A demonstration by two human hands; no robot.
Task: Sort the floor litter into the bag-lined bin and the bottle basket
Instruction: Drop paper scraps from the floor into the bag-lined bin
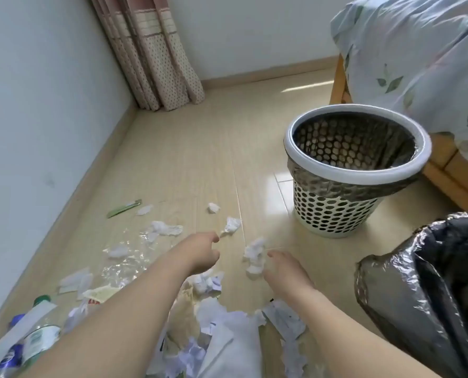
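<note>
Crumpled paper and torn white sheets (227, 336) lie heaped closest to you, between your two bare forearms. Your left hand (200, 255) reaches forward and low over the floor, fingers curled inward, thumb and fingertip close together just short of a small white tissue wad (232, 225); you hold nothing that shows. Your right hand (286, 271) stretches out palm down, fingers loosely bent and touching a bigger crumpled tissue (254, 255); whether you actually pinch it, you cannot tell from here.

At your far left lie clear plastic bottles (36, 342), smooth and glossy, with printed labels and green and blue caps. Wrinkled transparent film (126, 260) and more soft tissue wads (164, 229) scatter across the pale wood-look floor (186, 159), and a thin green wrapper (123, 208) lies near the wall.

On your right sits a round white perforated basket (333, 214), its wall full of holes and a dark thin liner folded over the thick rim. Nearer you, at the right edge, stands a bin (418, 296) lined with a shiny, creased black bag. A spotted curtain (156, 64) hangs in the corner.
</note>
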